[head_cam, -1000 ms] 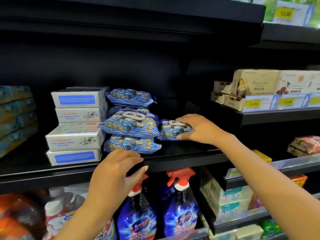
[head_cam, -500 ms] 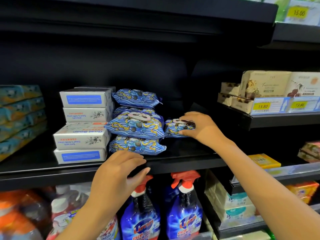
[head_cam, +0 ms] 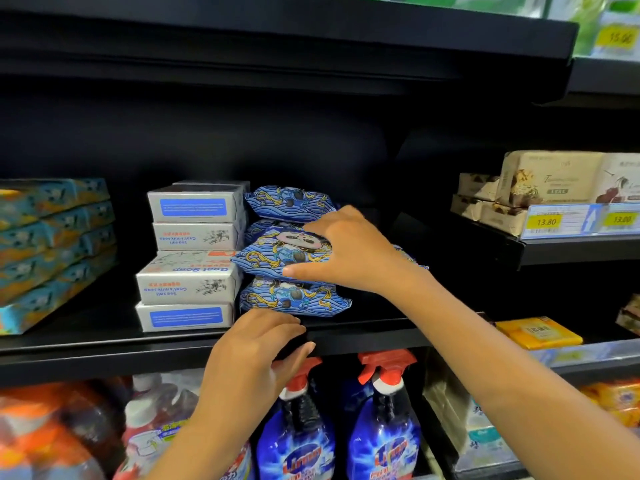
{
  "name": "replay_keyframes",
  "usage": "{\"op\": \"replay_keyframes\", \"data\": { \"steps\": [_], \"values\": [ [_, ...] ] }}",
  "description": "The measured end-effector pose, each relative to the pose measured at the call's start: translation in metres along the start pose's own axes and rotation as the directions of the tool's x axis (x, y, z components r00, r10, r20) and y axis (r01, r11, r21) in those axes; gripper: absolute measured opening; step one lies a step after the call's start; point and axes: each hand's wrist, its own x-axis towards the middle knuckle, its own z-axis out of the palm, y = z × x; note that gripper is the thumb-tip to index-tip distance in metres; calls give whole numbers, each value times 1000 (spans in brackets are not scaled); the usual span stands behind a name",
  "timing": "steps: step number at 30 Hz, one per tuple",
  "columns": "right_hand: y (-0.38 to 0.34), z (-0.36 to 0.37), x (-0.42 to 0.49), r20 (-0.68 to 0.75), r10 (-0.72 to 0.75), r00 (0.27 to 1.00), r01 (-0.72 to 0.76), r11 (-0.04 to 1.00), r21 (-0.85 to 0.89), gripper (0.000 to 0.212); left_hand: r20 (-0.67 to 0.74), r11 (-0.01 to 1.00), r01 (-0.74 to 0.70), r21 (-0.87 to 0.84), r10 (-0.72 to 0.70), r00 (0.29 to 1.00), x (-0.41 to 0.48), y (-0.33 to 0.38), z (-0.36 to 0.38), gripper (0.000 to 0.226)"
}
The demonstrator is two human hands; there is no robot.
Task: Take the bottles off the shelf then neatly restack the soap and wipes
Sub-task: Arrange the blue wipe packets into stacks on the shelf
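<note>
The right hand (head_cam: 349,251) spans the panda wipes pack (head_cam: 277,252), which sits third from the bottom of its stack. The fingers curl over its top and the thumb lies along its lower front edge, so the hand grips it. This pack juts forward of the top wipes pack (head_cam: 289,200) above the fingers and the bottom wipes pack (head_cam: 294,297) below the thumb.

To do the step well, the hand would likely push the pack straight back until its front lines up with its neighbours. Light downward pressure would keep the soft, slippery packs from sliding.

The left hand (head_cam: 256,348) rests below, fingers loosely curved on the front lip of the shelf (head_cam: 104,351), holding nothing. It is well placed to catch or steady the bottom pack.

To the left of the fingers the goat soap boxes (head_cam: 190,254) touch the wipes and are themselves staggered, leaving no slack that way. Behind the right wrist lies a loose wipes pack (head_cam: 414,263), and beyond it is dark open shelf. Headroom under the upper shelf (head_cam: 311,46) looks generous. Spray bottles (head_cam: 298,427) stand just under the left hand, so a dropped pack could strike their triggers.
</note>
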Motion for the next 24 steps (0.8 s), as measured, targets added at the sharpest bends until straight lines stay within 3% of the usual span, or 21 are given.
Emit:
{"op": "replay_keyframes", "data": {
  "steps": [3,7,13,18,21,24],
  "values": [
    [-3,7,-1,64,19,998,-25,996,88,81,-6,1000,-7,-5,6,1000,0,-1,1,30],
    [-5,11,-2,28,27,999,-31,992,126,84,15,1000,-4,1,4,1000,0,0,0,29],
    [-3,7,-16,-153,48,987,-10,970,242,86,44,999,30,-42,-29,999,4,3,-8,32],
    [25,-11,-49,-301,160,940,-41,930,366,77,-72,998,-2,-59,-3,997,30,9,-26,36],
    [45,-16,-70,-321,251,913,-112,912,394,74,24,999,-49,-6,49,998,55,6,-26,48],
    [61,-14,-88,-337,323,884,-156,885,439,70,261,993,-28,112,-3,965,80,10,-23,70]
  ]
}}
